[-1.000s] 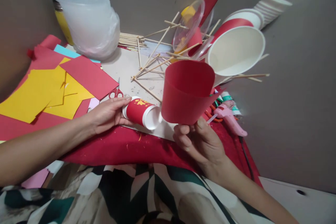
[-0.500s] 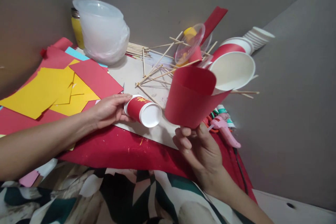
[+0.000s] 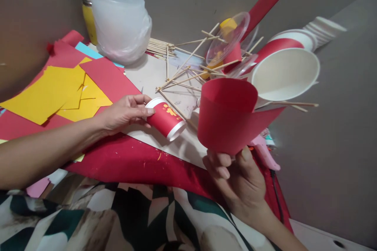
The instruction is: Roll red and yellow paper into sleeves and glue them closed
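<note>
My left hand (image 3: 123, 113) grips the rim end of a small red paper cup (image 3: 165, 118) with yellow print, which lies tilted on the pale board (image 3: 153, 74). My right hand (image 3: 238, 172) pinches the bottom edge of a red paper sheet curled into a wide tube (image 3: 228, 119), held up above the red paper on the table. The tube's open top faces me. A large white paper bowl (image 3: 284, 74) lies on its side just behind the tube.
Yellow sheets (image 3: 55, 94) and red sheets (image 3: 107, 78) lie at the left. A clear plastic container stack (image 3: 118, 19) stands at the back. Wooden skewers (image 3: 188, 62) are strewn about the middle. A pink glue gun (image 3: 263, 153) lies at the right, a cup stack (image 3: 324, 29) behind.
My left hand has turned and lifted the small red cup, so its open white mouth no longer faces me. My right hand has shifted the red tube slightly rightward.
</note>
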A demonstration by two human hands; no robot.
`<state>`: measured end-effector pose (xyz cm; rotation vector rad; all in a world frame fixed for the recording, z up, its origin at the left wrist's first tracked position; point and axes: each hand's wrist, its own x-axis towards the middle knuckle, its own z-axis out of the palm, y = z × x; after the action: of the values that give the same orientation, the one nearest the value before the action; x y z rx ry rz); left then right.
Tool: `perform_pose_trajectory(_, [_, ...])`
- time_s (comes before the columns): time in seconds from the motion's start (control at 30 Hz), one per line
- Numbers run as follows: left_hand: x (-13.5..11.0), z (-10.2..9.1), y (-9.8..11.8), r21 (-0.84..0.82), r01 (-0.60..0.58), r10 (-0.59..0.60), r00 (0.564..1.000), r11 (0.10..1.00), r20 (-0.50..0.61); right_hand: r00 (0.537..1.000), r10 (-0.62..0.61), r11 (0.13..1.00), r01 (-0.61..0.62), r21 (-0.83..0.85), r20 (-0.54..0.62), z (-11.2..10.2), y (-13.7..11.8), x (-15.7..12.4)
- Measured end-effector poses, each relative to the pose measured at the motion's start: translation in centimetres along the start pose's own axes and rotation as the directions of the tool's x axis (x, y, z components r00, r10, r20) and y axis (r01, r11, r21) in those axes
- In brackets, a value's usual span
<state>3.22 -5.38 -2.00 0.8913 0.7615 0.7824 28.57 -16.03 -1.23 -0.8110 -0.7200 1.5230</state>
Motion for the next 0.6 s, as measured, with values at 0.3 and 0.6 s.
perform_pose_trajectory(0.3, [-0.03,-0.05,0.78,0.012,-0.030,0.030,0.999,0.999,-0.018,0.999,-0.035,0.999,0.035,-0.012,0.006,0.12,-0.24,-0.23])
perform_pose_trajectory(0.6, [-0.23,0.00,0.78,0.002,-0.028,0.028,0.999,1.000,-0.032,0.999,-0.032,0.998,0.031,-0.059,-0.013,-0.10,-0.02,-0.50])
